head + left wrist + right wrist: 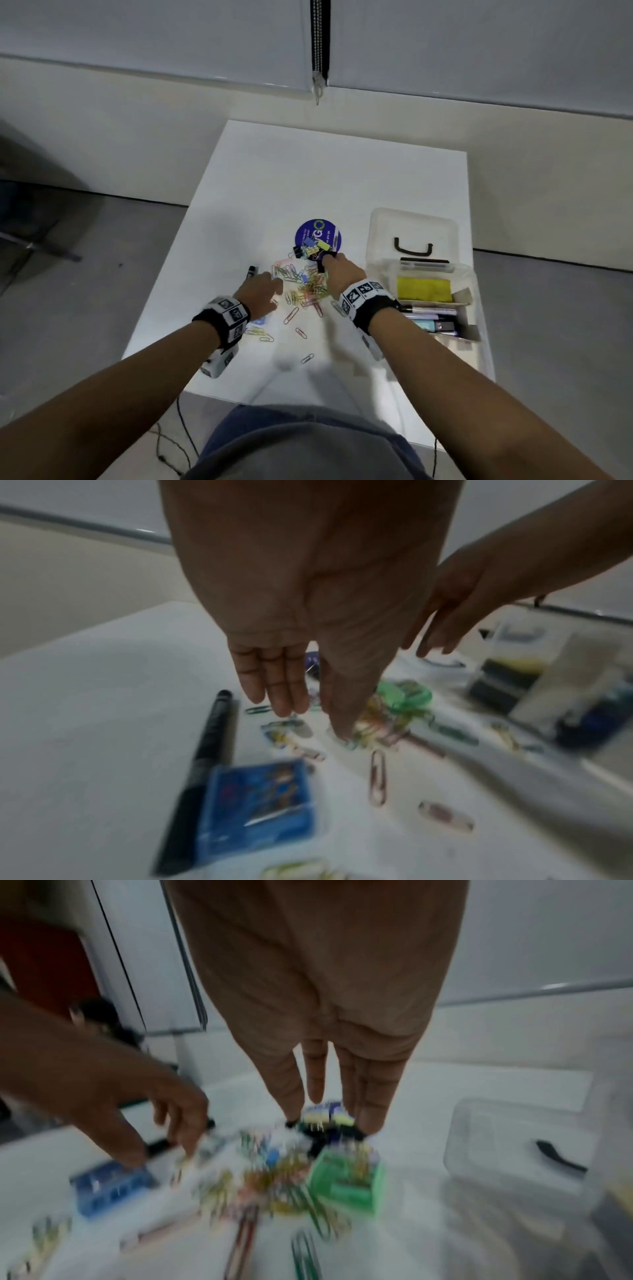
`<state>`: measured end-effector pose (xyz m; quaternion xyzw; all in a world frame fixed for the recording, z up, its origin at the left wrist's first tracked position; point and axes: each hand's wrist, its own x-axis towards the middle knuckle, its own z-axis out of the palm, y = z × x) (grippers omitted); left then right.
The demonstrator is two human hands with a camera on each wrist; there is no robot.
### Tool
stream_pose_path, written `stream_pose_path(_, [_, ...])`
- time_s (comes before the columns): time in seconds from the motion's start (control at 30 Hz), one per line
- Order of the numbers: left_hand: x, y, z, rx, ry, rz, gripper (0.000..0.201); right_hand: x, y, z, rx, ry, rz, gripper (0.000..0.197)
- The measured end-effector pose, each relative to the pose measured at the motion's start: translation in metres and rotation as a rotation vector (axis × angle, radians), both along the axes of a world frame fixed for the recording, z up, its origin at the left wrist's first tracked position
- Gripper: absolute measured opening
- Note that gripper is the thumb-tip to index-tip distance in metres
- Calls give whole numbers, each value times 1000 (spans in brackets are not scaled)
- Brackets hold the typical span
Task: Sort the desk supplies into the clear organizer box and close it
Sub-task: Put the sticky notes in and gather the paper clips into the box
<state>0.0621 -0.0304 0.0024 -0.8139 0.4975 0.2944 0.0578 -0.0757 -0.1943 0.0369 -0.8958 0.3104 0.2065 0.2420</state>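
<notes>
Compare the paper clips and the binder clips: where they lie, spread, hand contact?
The paper clips lie scattered on the bare table; the binder clips sit bunched on the blue disc. The paper clips are thin wire loops, the binder clips chunkier. The left hand reaches the paper clips; the right hand reaches the binder clips. Both are multicoloured and outside the box.

Scattered paper clips [301,291] crowd the near table [342,178]; its far half lies free.

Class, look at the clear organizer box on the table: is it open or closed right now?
Open. The clear organizer box has its lid swung back flat on the table, handle upward, leaving the yellow pad and pens inside uncovered.
</notes>
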Motion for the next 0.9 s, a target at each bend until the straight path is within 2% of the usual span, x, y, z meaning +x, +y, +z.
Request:
stream_pose_path(0.1, [2,16,-8,98,-135,-180,41,8,7,-30,-77,157,-31,51])
stream_pose_path(0.23, [2,23,-20,71,-157,-259,41,5,11,-54,-163,152,-112,60])
stream_pose_path(0.3, [3,18,-18,55,-86,-199,36,1,14,-58,-170,142,-155,60])
stream_pose_path(0.37, [3,11,-12,-19,34,-66,33,-2,16,-54,-141,119,-205,58])
stream_pose_path(0.47, [-6,-6,2,-193,223,127,32,-4,12,-29,-20,31,-298,53])
stream_pose_path(0.57, [-24,-36,14,-383,353,262,25,-22,-4,11,127,-181,-430,55])
stream_pose_path(0.63, [-46,-62,26,-507,489,310,27,-52,-21,33,153,-349,-509,56])
stream_pose_path(0.7, [-72,-90,38,-599,617,352,31,-90,-40,46,131,-438,-569,54])
stream_pose_path(0.8, [-111,-133,50,-643,687,392,35,-140,-66,50,-7,-326,-682,56])
stream_pose_path(0.9, [-149,-164,48,-649,557,408,33,-164,-76,39,-90,-138,-716,61])
